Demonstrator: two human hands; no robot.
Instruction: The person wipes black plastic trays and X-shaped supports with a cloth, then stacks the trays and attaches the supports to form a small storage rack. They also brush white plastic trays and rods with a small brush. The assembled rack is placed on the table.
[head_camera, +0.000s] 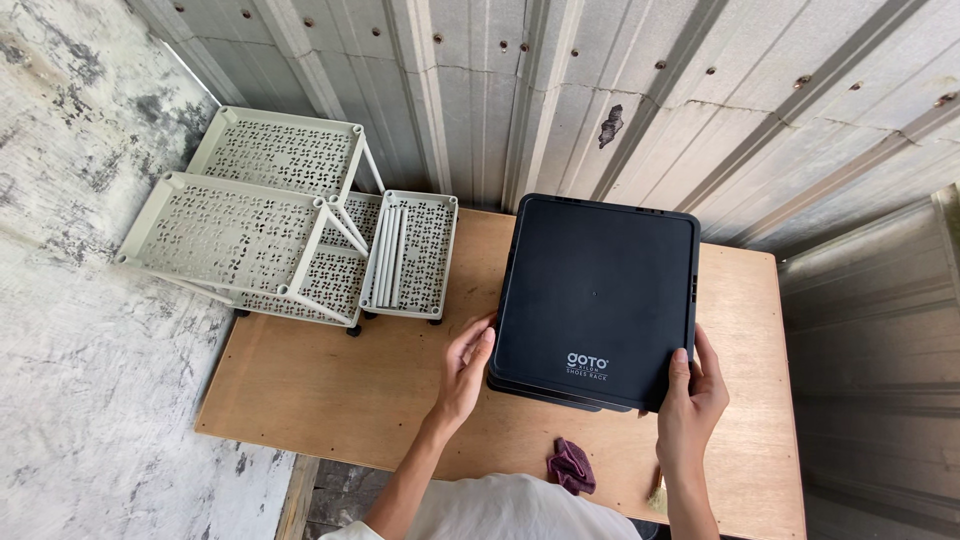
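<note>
A person stood at a plywood counter (330, 385) set against a corrugated metal wall (560, 90), both hands on a black tray (595, 295). The tray was a flat, near-square plastic panel with rounded corners and a raised rim, matte and dark, with small pale lettering near its front edge. It lay at the middle of the counter, on top of at least one more black panel whose edge peeked out beneath its front; how many were stacked there I could not tell.

The left hand (465, 365) gripped the tray's front left corner, thumb up along the side and fingers curled under. The right hand (692, 392) clasped the front right corner, thumb on the top face and fingers wrapped below.

To the left stood one pale grey rack (255, 225) with three perforated shelves visible, partly overhanging the counter's edge. One loose shelf (412, 255) of the same kind lay beside it, carrying a bundle of pale tubes (388, 255), about four. One crumpled purple cloth (572, 465) lay near the front edge between the person's arms.
</note>
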